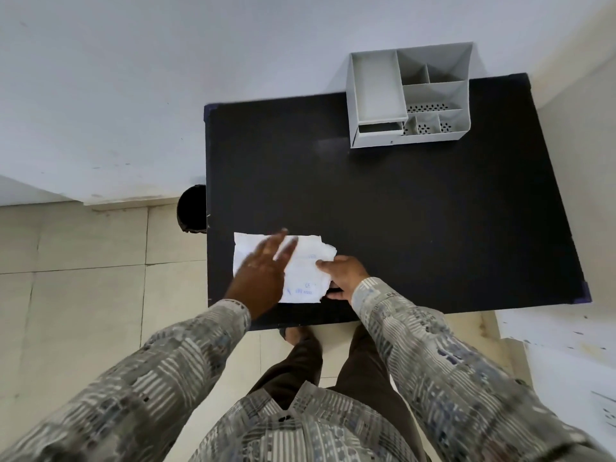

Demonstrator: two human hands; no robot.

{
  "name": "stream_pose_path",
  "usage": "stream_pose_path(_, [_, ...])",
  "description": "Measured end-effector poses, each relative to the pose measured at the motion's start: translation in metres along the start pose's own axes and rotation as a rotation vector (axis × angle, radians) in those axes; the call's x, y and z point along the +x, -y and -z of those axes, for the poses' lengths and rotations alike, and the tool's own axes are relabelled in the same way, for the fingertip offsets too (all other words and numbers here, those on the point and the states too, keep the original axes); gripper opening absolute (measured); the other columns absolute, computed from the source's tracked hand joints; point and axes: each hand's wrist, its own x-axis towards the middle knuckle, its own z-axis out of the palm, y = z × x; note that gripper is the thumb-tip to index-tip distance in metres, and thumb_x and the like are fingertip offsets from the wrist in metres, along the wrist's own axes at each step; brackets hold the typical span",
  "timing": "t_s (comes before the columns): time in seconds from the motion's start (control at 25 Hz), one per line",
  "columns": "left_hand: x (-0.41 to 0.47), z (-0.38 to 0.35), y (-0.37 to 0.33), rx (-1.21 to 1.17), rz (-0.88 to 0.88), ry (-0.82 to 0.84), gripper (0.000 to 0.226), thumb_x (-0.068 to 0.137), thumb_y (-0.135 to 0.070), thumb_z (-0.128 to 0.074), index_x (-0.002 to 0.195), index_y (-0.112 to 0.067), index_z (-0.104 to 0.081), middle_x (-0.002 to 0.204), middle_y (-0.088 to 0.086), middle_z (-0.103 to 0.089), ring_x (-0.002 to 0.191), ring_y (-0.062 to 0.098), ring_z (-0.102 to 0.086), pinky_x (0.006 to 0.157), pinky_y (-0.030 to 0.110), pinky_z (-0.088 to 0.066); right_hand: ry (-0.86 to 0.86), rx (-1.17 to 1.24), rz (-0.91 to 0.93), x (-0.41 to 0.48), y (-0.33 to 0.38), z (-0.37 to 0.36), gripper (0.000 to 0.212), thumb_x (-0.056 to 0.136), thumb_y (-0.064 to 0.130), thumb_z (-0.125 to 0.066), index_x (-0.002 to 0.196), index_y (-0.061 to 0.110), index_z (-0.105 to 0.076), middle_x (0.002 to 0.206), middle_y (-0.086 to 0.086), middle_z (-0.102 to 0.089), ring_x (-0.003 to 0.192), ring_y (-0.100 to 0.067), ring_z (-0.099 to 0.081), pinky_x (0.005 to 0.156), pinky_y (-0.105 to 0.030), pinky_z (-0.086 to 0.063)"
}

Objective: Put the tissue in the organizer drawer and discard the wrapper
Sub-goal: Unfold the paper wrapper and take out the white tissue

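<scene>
A white paper wrapper (306, 271) with blue print lies flat on the black table (416, 211) near its front left. Its right edge is torn. My left hand (263, 271) hovers over the wrapper's left half, fingers spread and blurred. My right hand (343, 275) pinches the wrapper's right edge between thumb and fingers. The tissue itself does not show. The grey organizer (410, 95) stands at the table's far right, with its small drawer (380, 128) pulled slightly out at the front left.
A dark round bin (191, 208) stands on the tiled floor against the table's left edge. White walls enclose the table at the back and right. My legs and one foot (293, 335) are just under the front edge.
</scene>
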Motion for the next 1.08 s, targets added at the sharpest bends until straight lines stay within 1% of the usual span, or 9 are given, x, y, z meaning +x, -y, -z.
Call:
stream_pose_path(0.08, [-0.001, -0.018, -0.001, -0.067, 0.095, 0.222, 0.092, 0.097, -0.021, -0.071, 0.168, -0.026, -0.013, 0.178, 0.008, -0.001, 0.163, 0.035, -0.008, 0.125, 0.051, -0.031, 0.002, -0.028, -0.007, 0.001, 0.002, 0.006, 0.029, 0.1, 0.025, -0.07, 0.128, 0.017, -0.065, 0.123, -0.01, -0.075, 0.107, -0.03, -0.071, 0.085, -0.046, -0.057])
stream_pose_path(0.16, [0.0, -0.028, 0.005, -0.169, 0.295, 0.294, 0.101, 0.096, -0.029, -0.074, 0.168, -0.026, -0.004, 0.178, 0.007, 0.009, 0.164, 0.032, 0.001, 0.129, 0.049, -0.022, 0.008, -0.01, -0.006, 0.004, 0.004, 0.014, 0.024, 0.101, 0.025, -0.069, 0.123, 0.019, -0.065, 0.121, -0.008, -0.075, 0.104, -0.029, -0.07, 0.086, -0.046, -0.055])
stream_pose_path(0.2, [0.0, -0.031, 0.006, -0.178, 0.323, 0.293, 0.105, 0.094, -0.031, -0.076, 0.168, -0.026, -0.001, 0.178, 0.007, 0.01, 0.164, 0.032, 0.003, 0.13, 0.05, -0.021, -0.007, -0.011, 0.004, 0.005, 0.004, 0.018, 0.019, 0.101, 0.026, -0.069, 0.119, 0.019, -0.066, 0.119, -0.008, -0.075, 0.101, -0.028, -0.071, 0.085, -0.046, -0.054])
stream_pose_path(0.4, [0.003, -0.037, 0.013, -0.133, 0.3, 0.285, 0.12, 0.088, -0.04, -0.08, 0.167, -0.025, 0.009, 0.177, 0.01, 0.012, 0.163, 0.033, 0.006, 0.129, 0.055, -0.023, -0.196, -0.088, 0.149, 0.014, 0.001, 0.013, 0.019, 0.098, 0.028, -0.071, 0.115, 0.021, -0.075, 0.107, -0.005, -0.078, 0.097, -0.025, -0.073, 0.079, -0.043, -0.063])
stream_pose_path(0.6, [0.009, -0.039, 0.014, -0.11, 0.3, 0.293, 0.122, 0.089, -0.039, -0.081, 0.166, -0.022, 0.013, 0.177, 0.012, 0.012, 0.163, 0.035, 0.008, 0.129, 0.054, -0.021, -0.297, -0.109, 0.271, 0.017, 0.0, 0.01, 0.014, 0.097, 0.027, -0.071, 0.104, 0.021, -0.081, 0.096, -0.003, -0.08, 0.091, -0.025, -0.078, 0.084, -0.044, -0.065])
stream_pose_path(0.76, [0.007, -0.041, 0.012, -0.068, 0.294, 0.281, 0.121, 0.091, -0.039, -0.079, 0.166, -0.019, 0.015, 0.177, 0.014, 0.012, 0.162, 0.036, 0.008, 0.128, 0.051, -0.017, -0.214, -0.096, 0.201, 0.017, -0.001, 0.004, 0.004, 0.095, 0.023, -0.074, 0.093, 0.02, -0.075, 0.097, -0.004, -0.079, 0.088, -0.025, -0.077, 0.082, -0.048, -0.066])
stream_pose_path(0.84, [0.007, -0.04, 0.012, -0.073, 0.288, 0.274, 0.122, 0.091, -0.038, -0.079, 0.165, -0.017, 0.015, 0.177, 0.014, 0.012, 0.162, 0.035, 0.008, 0.129, 0.051, -0.016, -0.133, -0.075, 0.121, 0.014, -0.003, 0.005, 0.011, 0.092, 0.019, -0.079, 0.087, 0.023, -0.069, 0.096, -0.002, -0.077, 0.086, -0.023, -0.076, 0.078, -0.049, -0.067])
stream_pose_path(1.0, [0.004, -0.038, 0.012, -0.065, 0.281, 0.269, 0.118, 0.093, -0.035, -0.077, 0.165, -0.016, 0.014, 0.177, 0.014, 0.011, 0.163, 0.034, 0.007, 0.13, 0.049, -0.019, -0.241, -0.202, 0.212, 0.017, -0.007, 0.018, 0.007, 0.091, 0.02, -0.079, 0.097, 0.019, -0.076, 0.103, -0.004, -0.08, 0.089, -0.024, -0.077, 0.084, -0.046, -0.066])
stream_pose_path(1.08, [0.004, -0.038, 0.01, -0.05, 0.279, 0.278, 0.116, 0.095, -0.037, -0.075, 0.165, -0.017, 0.014, 0.177, 0.014, 0.013, 0.163, 0.034, 0.008, 0.13, 0.049, -0.019, -0.181, -0.215, 0.21, 0.015, -0.006, 0.017, 0.011, 0.088, 0.02, -0.082, 0.096, 0.02, -0.076, 0.099, -0.001, -0.08, 0.086, -0.022, -0.077, 0.077, -0.041, -0.066])
